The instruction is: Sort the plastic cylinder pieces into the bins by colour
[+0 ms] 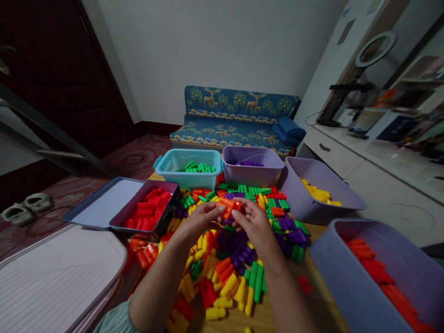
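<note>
Orange plastic building blocks (229,206) are pinched between my two hands, above the middle of a block-strewn table. My left hand (204,217) has its thumb and fingers closed on their left end. On the right end, my right hand (253,219) grips with thumb and curled fingers. Exactly how many pieces are held I cannot make out. Beneath and around both hands lies a wide heap of loose blocks in yellow, green, red, orange and purple, with a purple cluster (237,249) just below my hands.
Around the heap stand a turquoise bin (187,177) of green blocks, a purple bin (253,173) of purple ones, a lilac bin (301,203) of yellow ones, a larger bin (333,259) of orange-red ones, and a hinged case (120,226) of red ones. A patterned sofa (239,122) stands behind.
</note>
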### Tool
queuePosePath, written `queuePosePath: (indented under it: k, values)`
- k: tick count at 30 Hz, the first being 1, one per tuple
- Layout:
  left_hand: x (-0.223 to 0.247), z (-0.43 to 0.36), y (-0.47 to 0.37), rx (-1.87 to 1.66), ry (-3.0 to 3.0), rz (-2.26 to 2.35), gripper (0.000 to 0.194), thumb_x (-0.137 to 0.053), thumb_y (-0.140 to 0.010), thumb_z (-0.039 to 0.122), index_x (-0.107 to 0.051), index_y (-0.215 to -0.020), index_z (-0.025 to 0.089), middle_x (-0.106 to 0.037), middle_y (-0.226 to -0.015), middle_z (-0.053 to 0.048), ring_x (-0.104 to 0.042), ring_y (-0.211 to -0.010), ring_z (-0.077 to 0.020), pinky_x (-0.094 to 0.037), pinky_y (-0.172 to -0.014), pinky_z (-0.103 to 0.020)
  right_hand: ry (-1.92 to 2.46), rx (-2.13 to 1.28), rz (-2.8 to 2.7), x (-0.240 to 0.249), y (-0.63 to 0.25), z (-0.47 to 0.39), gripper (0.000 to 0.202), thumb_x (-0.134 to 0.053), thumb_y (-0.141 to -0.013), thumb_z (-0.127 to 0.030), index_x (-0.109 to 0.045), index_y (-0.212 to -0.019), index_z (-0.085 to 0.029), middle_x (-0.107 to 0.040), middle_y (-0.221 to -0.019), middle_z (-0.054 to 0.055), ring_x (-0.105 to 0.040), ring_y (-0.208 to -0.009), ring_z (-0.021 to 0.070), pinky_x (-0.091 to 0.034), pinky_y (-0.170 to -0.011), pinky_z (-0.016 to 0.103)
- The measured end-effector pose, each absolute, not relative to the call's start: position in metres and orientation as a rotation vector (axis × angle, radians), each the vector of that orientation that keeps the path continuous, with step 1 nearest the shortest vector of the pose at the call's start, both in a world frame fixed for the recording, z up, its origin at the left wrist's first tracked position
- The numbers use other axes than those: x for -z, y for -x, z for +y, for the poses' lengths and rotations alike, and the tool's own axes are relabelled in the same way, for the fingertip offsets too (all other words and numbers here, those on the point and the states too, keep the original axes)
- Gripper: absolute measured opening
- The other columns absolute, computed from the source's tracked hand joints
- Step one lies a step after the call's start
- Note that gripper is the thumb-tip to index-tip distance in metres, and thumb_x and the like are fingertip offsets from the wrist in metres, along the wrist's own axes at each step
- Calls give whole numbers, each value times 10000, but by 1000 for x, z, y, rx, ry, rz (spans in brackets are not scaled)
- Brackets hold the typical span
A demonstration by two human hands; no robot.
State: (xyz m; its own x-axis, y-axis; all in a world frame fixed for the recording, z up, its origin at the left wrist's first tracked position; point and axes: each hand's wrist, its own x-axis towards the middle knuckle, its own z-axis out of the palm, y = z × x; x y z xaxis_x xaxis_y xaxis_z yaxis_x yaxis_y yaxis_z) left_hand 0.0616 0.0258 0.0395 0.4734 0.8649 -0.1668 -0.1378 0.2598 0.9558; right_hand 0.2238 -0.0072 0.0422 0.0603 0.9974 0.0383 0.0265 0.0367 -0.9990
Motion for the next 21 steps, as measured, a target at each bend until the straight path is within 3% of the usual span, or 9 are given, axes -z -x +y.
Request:
queuePosePath:
  k: [5,12,21]
  values:
    - [-41,27,-64,-807,-1131,881,407,-730,-669,518,-607,-717,133,-575,-634,5,-553,-572,-90,-435,-557,-197,1228,-1137,-1261,-41,-223,-9,427,-699,-710,-417,-612,-1081,-224,-684,-816,16,-601,-576,135,-464,-481,225]
    - [-41,28,-68,-858,-1180,953,464,-801,-546,516,-566,-670,135,-544,-581,31,-499,-511,-70,-412,-518,-190,1261,-1217,-1320,-36,-216,-12,423,-635,-760,-514,-631,-1057,-213,-689,-782,11,-586,-539,127,-471,-451,221]
    - [-35,32,-65,-934,-1226,1058,449,-712,-659,533,-624,-852,138,-591,-694,5,-536,-591,-97,-407,-558,-203,1199,-1093,-928,-36,-220,-5,458,-680,-725,-494,-631,-1060,-184,-649,-721,18,-596,-579,147,-491,-486,248]
